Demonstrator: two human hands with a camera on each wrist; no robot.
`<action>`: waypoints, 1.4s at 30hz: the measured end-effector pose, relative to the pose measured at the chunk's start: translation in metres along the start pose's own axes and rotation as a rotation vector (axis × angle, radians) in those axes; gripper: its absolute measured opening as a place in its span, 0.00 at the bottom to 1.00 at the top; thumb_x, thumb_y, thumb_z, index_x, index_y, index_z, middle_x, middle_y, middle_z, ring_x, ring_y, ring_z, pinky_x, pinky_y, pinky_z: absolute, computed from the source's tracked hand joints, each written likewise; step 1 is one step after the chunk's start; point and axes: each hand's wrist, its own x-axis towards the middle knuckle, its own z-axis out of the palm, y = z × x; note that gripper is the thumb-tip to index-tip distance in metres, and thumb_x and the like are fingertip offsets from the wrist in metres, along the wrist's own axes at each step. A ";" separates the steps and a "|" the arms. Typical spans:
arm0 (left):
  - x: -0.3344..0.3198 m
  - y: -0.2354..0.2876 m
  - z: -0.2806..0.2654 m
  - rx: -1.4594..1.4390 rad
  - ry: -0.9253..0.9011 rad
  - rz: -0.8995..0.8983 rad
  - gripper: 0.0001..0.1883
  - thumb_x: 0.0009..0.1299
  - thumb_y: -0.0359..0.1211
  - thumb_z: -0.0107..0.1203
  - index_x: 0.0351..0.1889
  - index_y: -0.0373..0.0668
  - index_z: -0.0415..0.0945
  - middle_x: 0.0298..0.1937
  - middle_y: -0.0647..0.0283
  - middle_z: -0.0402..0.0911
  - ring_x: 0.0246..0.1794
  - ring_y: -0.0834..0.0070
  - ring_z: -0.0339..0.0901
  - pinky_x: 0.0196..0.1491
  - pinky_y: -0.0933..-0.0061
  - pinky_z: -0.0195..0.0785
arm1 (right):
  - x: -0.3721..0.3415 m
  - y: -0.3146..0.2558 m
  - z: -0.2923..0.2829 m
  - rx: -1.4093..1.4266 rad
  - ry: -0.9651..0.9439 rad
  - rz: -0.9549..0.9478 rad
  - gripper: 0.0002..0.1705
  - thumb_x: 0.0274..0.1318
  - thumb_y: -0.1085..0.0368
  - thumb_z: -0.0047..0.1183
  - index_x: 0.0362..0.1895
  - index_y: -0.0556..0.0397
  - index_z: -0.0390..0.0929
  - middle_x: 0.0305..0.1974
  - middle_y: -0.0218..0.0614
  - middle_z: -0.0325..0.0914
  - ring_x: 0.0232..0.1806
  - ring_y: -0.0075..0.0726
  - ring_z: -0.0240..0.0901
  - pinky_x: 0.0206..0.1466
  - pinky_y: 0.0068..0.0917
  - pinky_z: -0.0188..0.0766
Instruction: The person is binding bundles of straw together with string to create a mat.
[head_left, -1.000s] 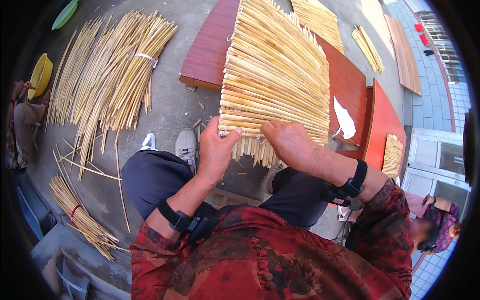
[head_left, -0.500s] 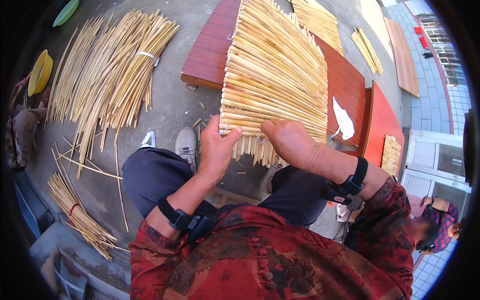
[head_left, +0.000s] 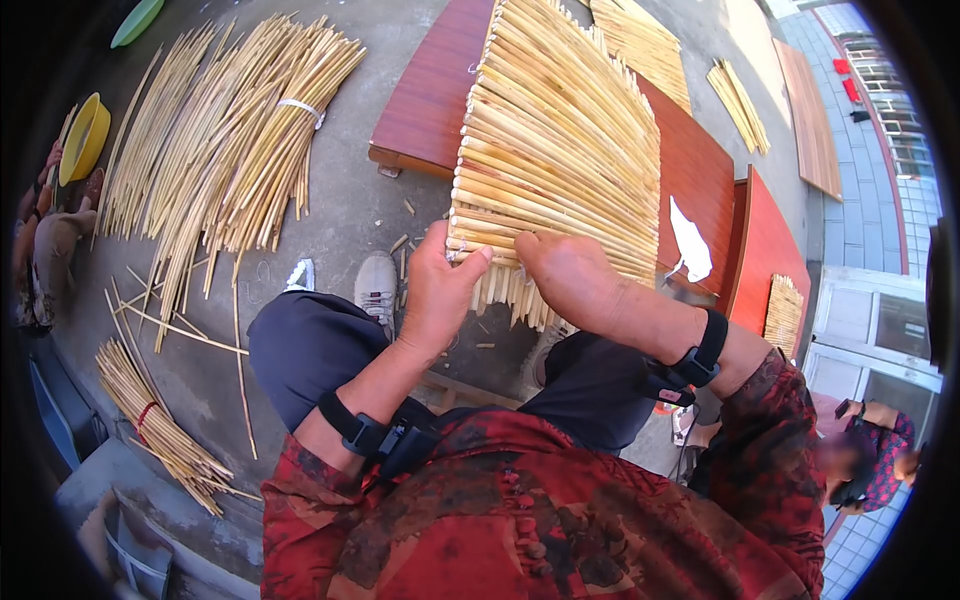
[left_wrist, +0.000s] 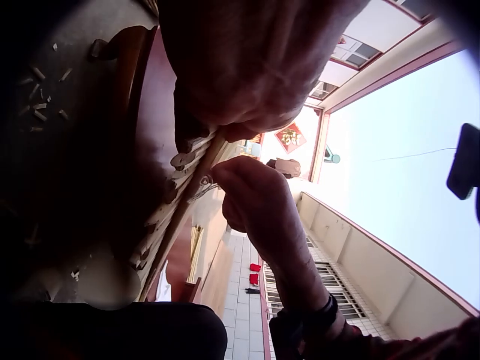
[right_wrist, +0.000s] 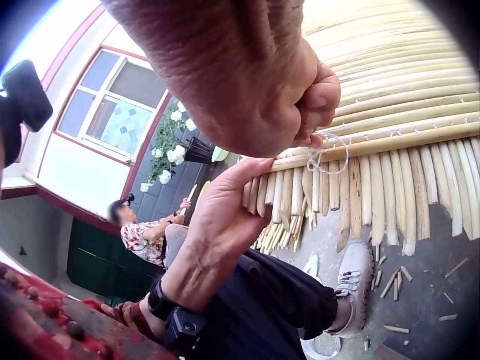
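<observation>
A mat of pale sticks (head_left: 560, 150) joined side by side lies on a red-brown table, its near edge over the knees. My left hand (head_left: 437, 295) grips the mat's near left corner, thumb on top; in the right wrist view the left hand (right_wrist: 217, 217) has its fingers under the stick ends. Just right of it my right hand (head_left: 575, 280) pinches white string at the edge stick, fingers curled. The string (right_wrist: 330, 154) forms a loose loop beside those fingertips in the right wrist view. The left wrist view shows the right hand (left_wrist: 259, 199) at the mat's edge.
Loose sticks (head_left: 210, 140) lie on the ground at left, with a tied bundle (head_left: 160, 430) below them. A yellow basin (head_left: 84, 140) is at far left near a seated person. White cloth (head_left: 688, 240) rests on the red-brown table (head_left: 690, 150). Another person sits at lower right.
The right hand has shifted slightly up and left along the mat's edge. The left hand keeps its grip on the corner, and the view has moved a little.
</observation>
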 end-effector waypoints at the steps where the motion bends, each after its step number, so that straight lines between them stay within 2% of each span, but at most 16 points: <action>1: 0.000 0.001 0.001 0.015 -0.010 0.002 0.13 0.60 0.24 0.52 0.44 0.34 0.68 0.40 0.64 0.75 0.39 0.82 0.70 0.44 0.80 0.64 | 0.000 -0.001 -0.002 -0.012 -0.004 0.001 0.08 0.41 0.73 0.47 0.31 0.59 0.65 0.25 0.46 0.74 0.28 0.47 0.75 0.28 0.36 0.71; 7: 0.000 -0.003 0.002 0.039 0.009 0.024 0.12 0.60 0.24 0.52 0.42 0.34 0.68 0.38 0.64 0.75 0.38 0.82 0.71 0.43 0.80 0.64 | -0.001 -0.005 -0.001 -0.093 -0.005 0.039 0.10 0.40 0.73 0.48 0.31 0.60 0.64 0.21 0.44 0.74 0.27 0.44 0.76 0.26 0.33 0.71; 11: 0.001 -0.004 0.003 0.049 -0.003 0.057 0.12 0.60 0.24 0.52 0.42 0.34 0.68 0.38 0.63 0.75 0.37 0.82 0.71 0.43 0.80 0.64 | -0.006 -0.005 -0.004 -0.078 0.056 0.035 0.10 0.40 0.73 0.48 0.31 0.59 0.63 0.22 0.44 0.74 0.28 0.45 0.76 0.27 0.33 0.71; 13: 0.003 -0.012 0.002 0.127 0.036 0.087 0.13 0.58 0.27 0.53 0.41 0.33 0.68 0.35 0.59 0.77 0.35 0.79 0.73 0.40 0.76 0.65 | -0.007 -0.005 -0.005 -0.083 0.010 0.022 0.10 0.41 0.73 0.48 0.31 0.59 0.63 0.24 0.45 0.74 0.28 0.45 0.76 0.27 0.34 0.71; 17: 0.002 -0.012 0.002 0.049 0.019 0.063 0.13 0.58 0.27 0.53 0.40 0.33 0.68 0.34 0.59 0.77 0.35 0.79 0.72 0.40 0.76 0.65 | -0.008 -0.005 -0.003 -0.043 0.007 0.019 0.10 0.41 0.73 0.47 0.31 0.59 0.63 0.25 0.46 0.74 0.28 0.47 0.75 0.28 0.34 0.71; 24: 0.001 -0.012 0.004 -0.022 0.034 0.025 0.12 0.58 0.26 0.53 0.39 0.33 0.68 0.35 0.59 0.77 0.35 0.79 0.72 0.40 0.77 0.65 | -0.008 -0.003 0.007 -0.029 0.062 0.030 0.10 0.41 0.74 0.46 0.31 0.60 0.62 0.25 0.47 0.72 0.29 0.50 0.73 0.28 0.37 0.70; 28: 0.000 -0.008 0.003 0.009 -0.002 0.016 0.12 0.60 0.23 0.51 0.42 0.34 0.68 0.39 0.63 0.75 0.38 0.82 0.71 0.43 0.79 0.65 | -0.006 -0.004 0.011 -0.017 0.082 0.019 0.10 0.41 0.75 0.45 0.31 0.60 0.61 0.26 0.49 0.71 0.29 0.52 0.73 0.29 0.38 0.70; 37: 0.000 -0.008 0.003 0.009 -0.006 0.015 0.11 0.60 0.23 0.51 0.42 0.34 0.68 0.39 0.62 0.75 0.38 0.82 0.71 0.42 0.79 0.65 | -0.004 -0.012 0.012 -0.090 0.130 0.077 0.12 0.40 0.72 0.49 0.30 0.59 0.62 0.22 0.45 0.72 0.24 0.44 0.75 0.23 0.32 0.71; 42: 0.004 -0.008 0.005 0.036 0.032 0.053 0.11 0.58 0.25 0.52 0.39 0.33 0.68 0.34 0.60 0.76 0.34 0.78 0.72 0.40 0.76 0.64 | -0.001 -0.017 0.014 -0.056 0.101 0.148 0.12 0.42 0.74 0.46 0.33 0.58 0.58 0.25 0.47 0.72 0.26 0.47 0.74 0.26 0.35 0.70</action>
